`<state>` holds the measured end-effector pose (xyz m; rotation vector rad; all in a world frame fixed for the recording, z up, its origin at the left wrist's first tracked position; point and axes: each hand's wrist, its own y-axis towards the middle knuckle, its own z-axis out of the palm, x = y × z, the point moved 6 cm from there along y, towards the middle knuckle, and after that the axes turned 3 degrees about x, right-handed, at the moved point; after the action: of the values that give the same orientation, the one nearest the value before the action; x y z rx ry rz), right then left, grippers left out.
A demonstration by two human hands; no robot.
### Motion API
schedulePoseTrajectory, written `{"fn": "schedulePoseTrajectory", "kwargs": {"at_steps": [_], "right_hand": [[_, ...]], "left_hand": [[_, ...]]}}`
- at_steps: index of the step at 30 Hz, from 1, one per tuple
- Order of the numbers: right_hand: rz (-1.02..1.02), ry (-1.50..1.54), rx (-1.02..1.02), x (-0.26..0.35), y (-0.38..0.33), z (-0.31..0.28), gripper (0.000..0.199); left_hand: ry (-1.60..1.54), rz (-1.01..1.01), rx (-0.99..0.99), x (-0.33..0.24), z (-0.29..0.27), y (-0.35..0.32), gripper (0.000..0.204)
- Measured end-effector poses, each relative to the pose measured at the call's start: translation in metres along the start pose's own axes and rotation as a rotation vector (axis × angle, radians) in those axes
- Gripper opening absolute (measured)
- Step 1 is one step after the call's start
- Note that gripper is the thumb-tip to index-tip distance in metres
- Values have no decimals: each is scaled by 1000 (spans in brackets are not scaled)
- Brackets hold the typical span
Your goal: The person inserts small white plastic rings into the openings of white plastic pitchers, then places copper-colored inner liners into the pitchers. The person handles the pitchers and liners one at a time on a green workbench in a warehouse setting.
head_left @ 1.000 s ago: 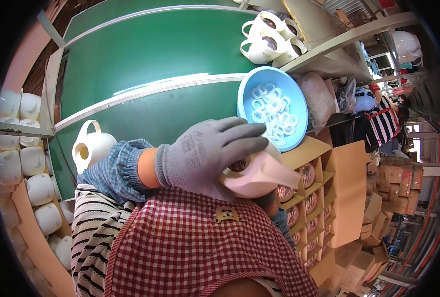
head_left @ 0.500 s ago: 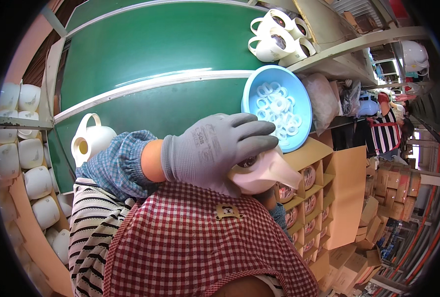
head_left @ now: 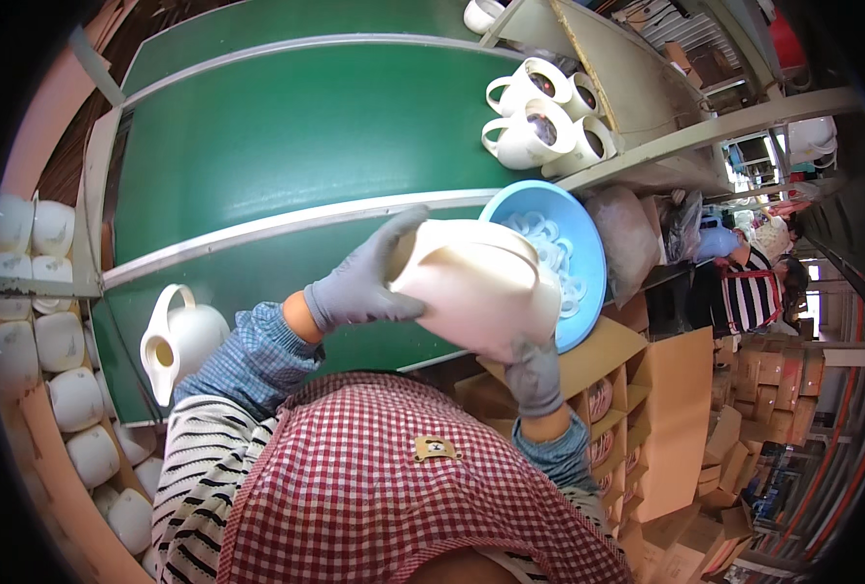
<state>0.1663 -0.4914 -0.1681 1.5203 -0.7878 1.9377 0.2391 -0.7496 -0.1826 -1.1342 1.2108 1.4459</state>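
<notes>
Between my two grey-gloved hands a white jug [head_left: 486,287] is held tilted on its side above the near strip of the green work surface. My left hand [head_left: 369,280] grips the jug's left end, thumb below and fingers above. At the lower right end of the jug, my right hand [head_left: 535,375] holds it from beneath; part of its fingers is hidden. Just beyond that end stands a blue basin [head_left: 598,268] with several white rings [head_left: 571,292] in it. A second white jug [head_left: 199,336] with a handle and spout sits by my left forearm.
Several white jugs with dark, shiny openings [head_left: 535,131] cluster at the back right. A cardboard box [head_left: 671,428] with dividers stands open at my right. White vessels [head_left: 77,399] are stacked along the left. A person in stripes [head_left: 752,287] is farther off right.
The jug has been turned and lifted away from my body, its side now showing. My left hand has shifted from over its top to its left end; my right hand has come into view.
</notes>
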Motion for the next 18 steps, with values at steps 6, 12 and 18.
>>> {"fn": "schedulePoseTrajectory", "kwargs": {"at_steps": [6,12,18], "right_hand": [[-475,-852,214,46,212,31,75],[-244,-1698,47,20,409,34,77],[-50,-1942,82,-3,488,34,78]], "left_hand": [[962,-643,-181,194,-100,-13,112],[1166,-734,43,212,-92,-30,111],[1167,-772,96,219,-92,-28,112]]}}
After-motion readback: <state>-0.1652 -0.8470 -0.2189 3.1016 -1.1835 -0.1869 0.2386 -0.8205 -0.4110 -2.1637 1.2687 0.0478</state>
